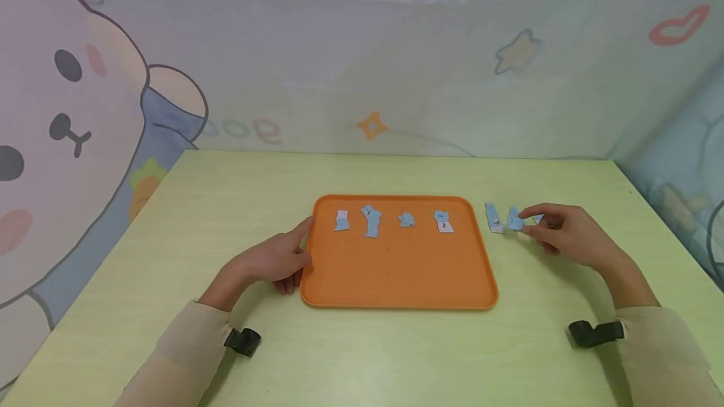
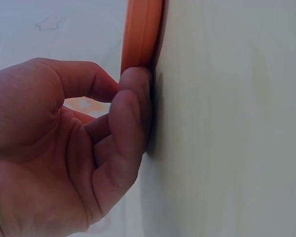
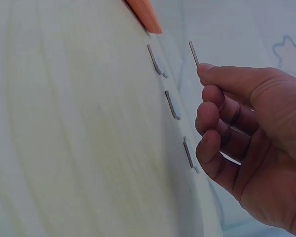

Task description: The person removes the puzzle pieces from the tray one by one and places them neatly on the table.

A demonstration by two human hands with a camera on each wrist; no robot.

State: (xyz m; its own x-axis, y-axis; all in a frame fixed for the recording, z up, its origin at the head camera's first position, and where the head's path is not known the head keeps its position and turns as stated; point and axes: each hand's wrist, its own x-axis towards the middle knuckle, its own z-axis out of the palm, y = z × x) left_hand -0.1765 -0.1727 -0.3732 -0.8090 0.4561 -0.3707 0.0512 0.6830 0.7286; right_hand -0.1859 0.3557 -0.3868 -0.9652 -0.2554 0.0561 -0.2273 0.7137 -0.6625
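Observation:
My left hand [image 1: 274,260] holds the left edge of the orange tray [image 1: 398,281]. In the left wrist view, fingers [image 2: 124,118] curl close to the tray's end [image 2: 140,34]. Several blue and white jigsaw-like pieces lie along the tray's far side, including a long piece [image 1: 371,222] and a star-like piece [image 1: 406,220]. Right of the tray, my right hand [image 1: 565,234] pinches a small blue flat piece [image 3: 193,53] between thumb and finger, raised above the table. Below it, three thin pieces rest on the table, among them a near one [image 3: 188,152] and a middle one [image 3: 172,104].
The pale wooden table [image 1: 390,357] extends around the tray. Behind it hangs a printed cloth [image 1: 317,49] with a bear, star and heart. A blue-white piece [image 1: 494,217] lies just beyond the tray's right rim. Dark wrist cameras sit at both cuffs.

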